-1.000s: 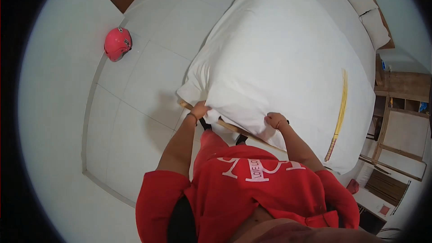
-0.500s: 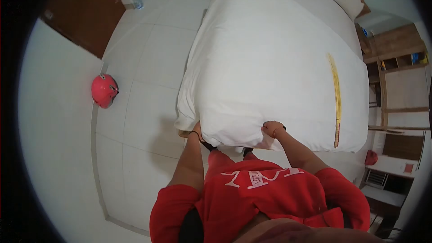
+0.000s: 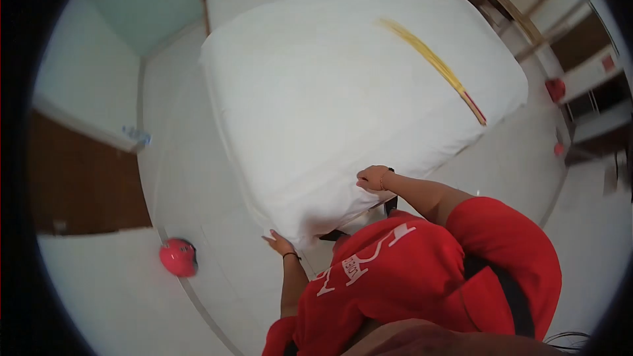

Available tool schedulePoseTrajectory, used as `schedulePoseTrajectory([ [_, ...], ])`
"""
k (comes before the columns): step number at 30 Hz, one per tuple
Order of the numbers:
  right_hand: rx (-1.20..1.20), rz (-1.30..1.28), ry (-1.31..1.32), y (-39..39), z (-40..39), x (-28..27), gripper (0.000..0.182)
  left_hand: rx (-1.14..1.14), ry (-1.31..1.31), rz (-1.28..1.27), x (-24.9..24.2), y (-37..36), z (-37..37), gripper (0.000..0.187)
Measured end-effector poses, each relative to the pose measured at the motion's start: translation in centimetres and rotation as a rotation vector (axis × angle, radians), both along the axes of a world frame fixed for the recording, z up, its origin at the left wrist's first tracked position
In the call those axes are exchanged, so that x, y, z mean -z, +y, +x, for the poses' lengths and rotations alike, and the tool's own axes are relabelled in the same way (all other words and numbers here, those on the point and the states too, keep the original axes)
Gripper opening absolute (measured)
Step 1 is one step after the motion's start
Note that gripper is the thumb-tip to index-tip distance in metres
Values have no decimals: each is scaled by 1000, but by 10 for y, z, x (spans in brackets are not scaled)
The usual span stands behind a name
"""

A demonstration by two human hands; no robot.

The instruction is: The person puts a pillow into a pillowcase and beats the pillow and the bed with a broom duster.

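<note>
A white bed sheet (image 3: 297, 105) covers the mattress in front of me and hangs over its near edge. My right hand (image 3: 374, 177) is closed on the sheet along that edge, fingers curled into the cloth. Beside the near left corner of the bed is my left hand (image 3: 279, 244), its fingers stretched out and apart, close against the hanging sheet. A stick broom (image 3: 432, 60) with yellow bristles and a red-striped handle lies across the right part of the bed.
On the floor to the left sits a red helmet (image 3: 179, 258) by the wall. A plastic bottle (image 3: 136, 135) stands near the brown door (image 3: 89, 178). Wooden shelving (image 3: 511, 6) is at the upper right. Another red object (image 3: 555, 89) rests near the right wall.
My view has turned, so the bed and broom appear slanted. My left hand has come out from the sheet at the corner with fingers spread. My right hand stays on the sheet edge.
</note>
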State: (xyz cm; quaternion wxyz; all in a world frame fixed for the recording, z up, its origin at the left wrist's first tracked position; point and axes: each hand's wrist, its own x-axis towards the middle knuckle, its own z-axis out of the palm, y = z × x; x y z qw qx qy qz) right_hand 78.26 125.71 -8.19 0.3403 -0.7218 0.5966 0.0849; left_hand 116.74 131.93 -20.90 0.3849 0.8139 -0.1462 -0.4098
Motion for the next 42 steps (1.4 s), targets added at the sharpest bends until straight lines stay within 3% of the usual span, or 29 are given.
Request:
schedulePoseTrajectory([
  [2, 75, -4, -62, 6, -19, -15, 31, 132, -341, 14, -33, -15, -11, 80],
  [5, 258, -324, -68, 20, -76, -11, 28, 448, -526, 94, -105, -40, -49, 85],
  [8, 424, -505, 189, 24, -159, -22, 42, 808, -667, 186, -141, -52, -108, 89],
  [10, 555, -640, 339, 30, -240, -15, 55, 953, -694, 227, -138, -51, -159, 99],
  [13, 827, -485, 504, 36, -356, -26, 72, 1125, -679, 291, -121, -52, -236, 112],
  [16, 977, -312, 629, 52, -461, -31, 71, 1295, -643, 415, -131, -44, -329, 121],
  [20, 1046, -75, 398, 71, -548, -13, 71, 1238, -726, 607, -129, -49, -385, 130],
  [22, 1023, 55, 206, 71, -563, -14, 71, 1231, -715, 657, -125, -58, -377, 133],
  [26, 750, -93, 251, 74, -529, -35, 75, 1292, -744, 652, -111, -61, -364, 133],
  [30, 859, -386, -268, 73, -473, 5, 63, 1287, -754, 691, -109, -61, -365, 133],
  [32, 900, -509, -348, 82, -419, -1, 58, 1281, -748, 720, -116, -62, -371, 133],
  [34, 772, -496, -444, 100, -378, -1, 58, 1285, -722, 697, -117, -62, -372, 133],
  [37, 490, -162, -327, 130, -341, -55, 60, 1306, -701, 677, -111, -62, -363, 134],
  [40, 321, -91, -109, 162, -339, -58, 58, 1354, -708, 664, -103, -66, -358, 133],
  [42, 527, -157, -81, 189, -371, -16, 55, 1377, -682, 651, -104, -68, -357, 132],
])
